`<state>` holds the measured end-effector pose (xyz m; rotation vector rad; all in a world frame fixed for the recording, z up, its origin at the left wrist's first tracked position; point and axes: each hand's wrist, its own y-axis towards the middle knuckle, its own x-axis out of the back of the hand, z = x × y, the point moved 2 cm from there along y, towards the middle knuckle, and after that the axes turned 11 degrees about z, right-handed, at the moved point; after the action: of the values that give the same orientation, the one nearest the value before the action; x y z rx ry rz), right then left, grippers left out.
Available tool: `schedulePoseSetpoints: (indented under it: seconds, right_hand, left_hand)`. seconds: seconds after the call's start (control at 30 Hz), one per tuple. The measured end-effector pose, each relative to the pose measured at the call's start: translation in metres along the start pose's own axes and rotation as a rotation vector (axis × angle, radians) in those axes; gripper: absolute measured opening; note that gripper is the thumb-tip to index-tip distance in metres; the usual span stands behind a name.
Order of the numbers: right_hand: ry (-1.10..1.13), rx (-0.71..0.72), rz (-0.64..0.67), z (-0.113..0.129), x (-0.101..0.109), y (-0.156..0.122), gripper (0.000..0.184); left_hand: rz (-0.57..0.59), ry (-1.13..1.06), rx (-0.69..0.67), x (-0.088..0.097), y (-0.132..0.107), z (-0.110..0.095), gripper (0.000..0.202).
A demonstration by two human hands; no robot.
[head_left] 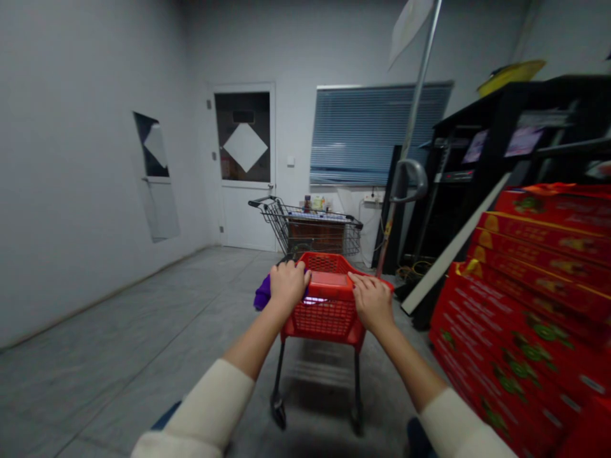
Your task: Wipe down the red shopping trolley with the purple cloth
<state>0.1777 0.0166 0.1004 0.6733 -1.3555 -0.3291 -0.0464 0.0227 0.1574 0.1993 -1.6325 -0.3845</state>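
In cream sleeves [205, 404] up close, clamped with left hand [289, 286] and right hand [375, 302] on the handle [329, 280] of the red cart [324, 318] on the floor [191, 331]; best steered evenly, clear of wire cart [329, 215] ahead of it and red boxes [529, 312] to its right.

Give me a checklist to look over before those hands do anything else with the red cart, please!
1. Left hand on the red cart: ok, at the left of its handle.
2. Right hand on it too: ok, toward the right.
3. Tight grip: cannot tell, the undersides are hidden.
4. Purple cloth tucked in: not ok, it sticks out at the left.
5. Path straight ahead: not ok, a black wire cart stands there.
6. Red boxes apart from the red cart: ok, a gap shows.
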Motion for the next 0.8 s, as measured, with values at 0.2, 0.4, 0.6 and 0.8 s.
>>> schedulePoseSetpoints:
  seconds: [0.2,0.4,0.6,0.8]
  right_hand:
    - [0.007,-0.010,0.033,0.006,0.005,0.002,0.042]
    - [0.011,0.010,0.031,-0.001,0.004,0.001,0.040]
    - [0.033,-0.006,-0.013,0.008,0.001,0.000,0.039]
    - [0.041,-0.024,-0.015,0.016,0.000,0.000,0.039]
  left_hand:
    - [-0.035,-0.020,-0.338,0.002,0.005,-0.052,0.035]
    - [0.145,-0.108,-0.544,0.012,0.016,-0.022,0.036]
    - [0.157,-0.175,-0.328,0.009,0.023,0.019,0.047]
    - [0.061,-0.084,-0.220,0.000,0.015,-0.025,0.059]
